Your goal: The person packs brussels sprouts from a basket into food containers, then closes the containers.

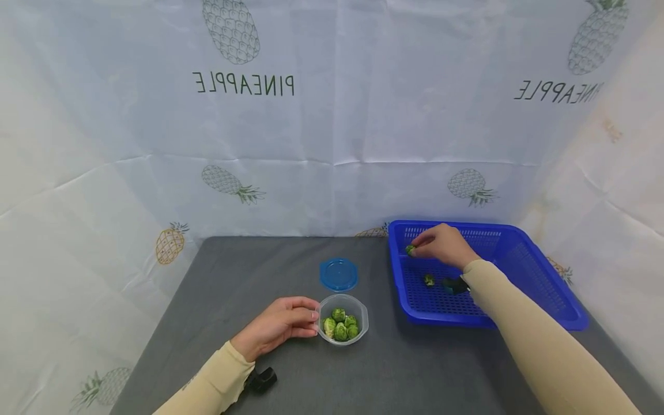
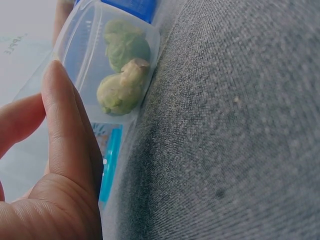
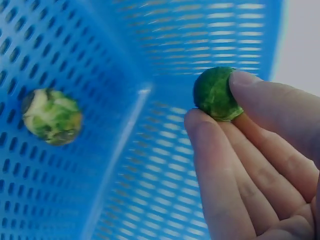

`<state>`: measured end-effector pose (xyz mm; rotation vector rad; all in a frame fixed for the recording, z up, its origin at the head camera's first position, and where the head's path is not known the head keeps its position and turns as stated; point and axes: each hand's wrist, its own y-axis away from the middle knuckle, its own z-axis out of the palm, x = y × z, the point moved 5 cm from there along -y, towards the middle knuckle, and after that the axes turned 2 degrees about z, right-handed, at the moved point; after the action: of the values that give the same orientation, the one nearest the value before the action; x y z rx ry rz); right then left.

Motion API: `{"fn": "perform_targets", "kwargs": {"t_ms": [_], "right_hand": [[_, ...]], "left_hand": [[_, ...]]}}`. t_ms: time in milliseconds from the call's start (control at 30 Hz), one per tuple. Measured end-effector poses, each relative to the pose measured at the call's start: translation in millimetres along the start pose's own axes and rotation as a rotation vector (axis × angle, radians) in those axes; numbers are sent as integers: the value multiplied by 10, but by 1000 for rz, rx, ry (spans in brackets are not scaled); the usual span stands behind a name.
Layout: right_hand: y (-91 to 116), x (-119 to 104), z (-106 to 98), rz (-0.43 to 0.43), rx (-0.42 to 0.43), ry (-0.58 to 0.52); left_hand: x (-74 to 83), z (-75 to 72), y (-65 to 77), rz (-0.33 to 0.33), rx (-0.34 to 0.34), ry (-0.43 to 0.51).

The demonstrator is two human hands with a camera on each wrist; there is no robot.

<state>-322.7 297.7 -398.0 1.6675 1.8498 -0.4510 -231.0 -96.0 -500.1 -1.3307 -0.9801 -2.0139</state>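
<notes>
My right hand [image 1: 444,246] pinches a Brussels sprout [image 3: 215,93] between thumb and fingertips, inside the far left part of a blue plastic basket [image 1: 441,318]. Another Brussels sprout [image 3: 52,116] lies on the slotted basket floor, apart from the hand. At the middle of the table a clear plastic container [image 1: 365,323] holds several green Brussels sprouts [image 1: 340,332]. My left hand [image 1: 282,323] touches the container's left side with its fingers fairly straight. In the left wrist view, two sprouts [image 2: 120,95] show through the container wall.
A round blue lid [image 1: 339,274] lies on the grey tabletop [image 1: 249,276], just behind the container. The basket stands at the table's right side. A white curtain [image 1: 363,127] printed with pineapples hangs behind the table and along its sides.
</notes>
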Motion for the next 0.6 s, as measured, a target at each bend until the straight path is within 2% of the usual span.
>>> {"fn": "perform_targets", "kwargs": {"t_ms": [167,300,433,600], "right_hand": [[255,-160,-117,12,33,2],[462,-329,-133,13,65,24],[666,-494,-72,-1,88,5],[840,-710,126,-63,110,-16]], "left_hand": [[3,-14,4,1,11,-12],[6,-22,11,7,7,-6],[7,-18,10,9,-8,5],[18,-3,1,12,-14,6]]}}
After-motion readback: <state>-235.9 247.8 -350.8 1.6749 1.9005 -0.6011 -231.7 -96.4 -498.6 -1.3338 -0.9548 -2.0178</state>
